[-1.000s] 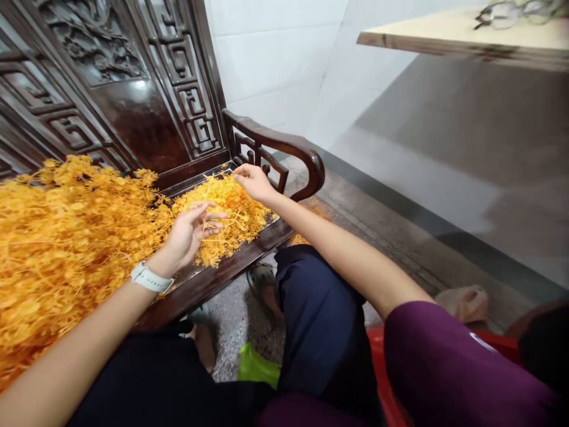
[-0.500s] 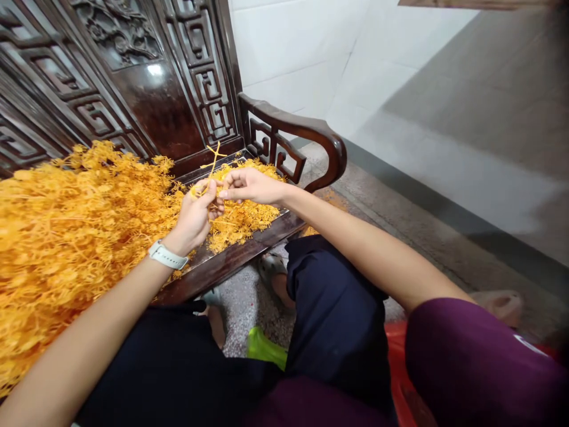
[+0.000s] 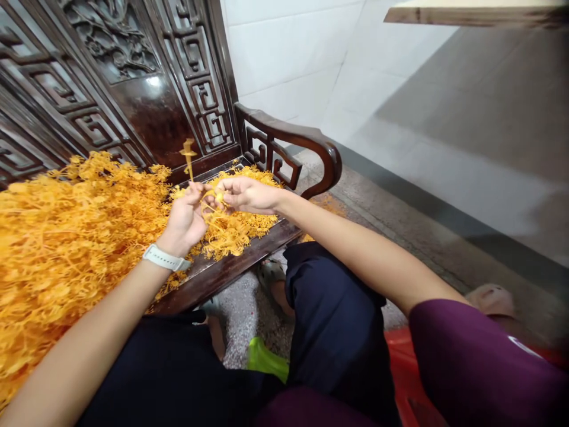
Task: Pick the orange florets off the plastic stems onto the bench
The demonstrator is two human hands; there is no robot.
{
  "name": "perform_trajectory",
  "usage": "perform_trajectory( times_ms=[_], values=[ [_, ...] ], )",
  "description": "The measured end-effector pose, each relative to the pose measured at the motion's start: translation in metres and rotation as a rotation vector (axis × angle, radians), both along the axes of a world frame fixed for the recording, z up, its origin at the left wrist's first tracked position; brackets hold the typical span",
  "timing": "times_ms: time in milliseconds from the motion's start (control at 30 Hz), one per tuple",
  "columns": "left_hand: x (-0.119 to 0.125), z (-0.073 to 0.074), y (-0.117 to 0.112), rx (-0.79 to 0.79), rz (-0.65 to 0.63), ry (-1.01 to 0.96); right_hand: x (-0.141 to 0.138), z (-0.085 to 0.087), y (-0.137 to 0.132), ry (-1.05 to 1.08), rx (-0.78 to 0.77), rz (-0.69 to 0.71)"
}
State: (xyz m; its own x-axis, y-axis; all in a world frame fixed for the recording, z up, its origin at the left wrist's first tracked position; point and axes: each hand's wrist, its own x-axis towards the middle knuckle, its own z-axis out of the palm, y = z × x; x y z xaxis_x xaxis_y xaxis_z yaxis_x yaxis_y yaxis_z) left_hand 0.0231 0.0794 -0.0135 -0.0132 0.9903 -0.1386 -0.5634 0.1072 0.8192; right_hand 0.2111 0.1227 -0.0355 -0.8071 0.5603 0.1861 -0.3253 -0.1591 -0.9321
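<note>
My left hand (image 3: 185,214), with a pale watch on its wrist, pinches a yellow plastic stem piece (image 3: 188,155) that sticks up above the fingers. Close beside it, my right hand (image 3: 249,194) has its thumb and fingers closed on a small yellow piece (image 3: 219,196). Its exact shape is partly hidden by the fingers. Both hands are over a smaller heap of yellow plastic pieces (image 3: 231,234) on the bench seat. To the left rises a large pile of yellow branching pieces (image 3: 89,231).
The dark carved wooden bench (image 3: 213,279) has a curved armrest (image 3: 322,148) on the right. A pale tiled wall (image 3: 288,53) stands behind it. A wooden board edge (image 3: 471,16) juts in at top right. Near my feet lies something bright green (image 3: 267,359); a red thing (image 3: 402,362) is beneath me.
The stem piece above my left hand has tilted left and now looks blurred. A small yellow piece shows at my right fingertips. The view has shifted slightly.
</note>
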Motion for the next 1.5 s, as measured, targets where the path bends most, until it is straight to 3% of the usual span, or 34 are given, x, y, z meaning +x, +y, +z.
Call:
perform_trajectory(
  times_ms=[100,200,400,567,733,800,933,1000,1067,1267,1367,1500],
  values=[
    [-0.018,0.008,0.011,0.025,0.054,-0.044,0.005,0.003,-0.005,-0.026,-0.016,0.007],
    [-0.028,0.008,0.015,0.023,0.002,0.070,0.010,0.010,-0.007,-0.020,-0.100,-0.175],
    [-0.011,-0.010,0.006,-0.055,-0.116,0.312,0.018,0.018,0.006,0.068,-0.294,-0.473],
    [-0.013,-0.014,0.009,-0.060,-0.064,0.317,0.025,0.009,0.025,-0.174,-0.184,-0.745],
    [-0.012,-0.011,0.011,-0.083,-0.061,0.240,0.029,-0.005,0.033,-0.473,-0.040,-0.818],
    [-0.007,-0.009,0.009,-0.075,-0.072,0.233,0.028,-0.007,0.029,-0.468,0.049,-0.759],
    [0.000,-0.009,0.008,-0.028,-0.077,0.239,0.023,-0.010,0.021,-0.385,0.356,-0.313],
    [0.001,-0.009,0.009,0.008,-0.068,0.232,0.020,-0.012,0.020,-0.342,0.420,-0.173],
    [0.000,-0.009,0.010,0.046,-0.073,0.194,0.016,-0.015,0.020,-0.295,0.356,-0.157],
    [0.001,0.002,0.004,0.074,-0.194,0.026,0.005,-0.012,0.014,-0.178,0.074,-0.305],
    [0.003,0.010,0.001,-0.004,-0.281,0.065,0.002,-0.006,0.008,-0.146,0.020,-0.244],
    [0.001,0.017,-0.001,-0.153,-0.441,0.087,0.003,-0.004,0.003,-0.165,0.096,-0.062]
  ],
)
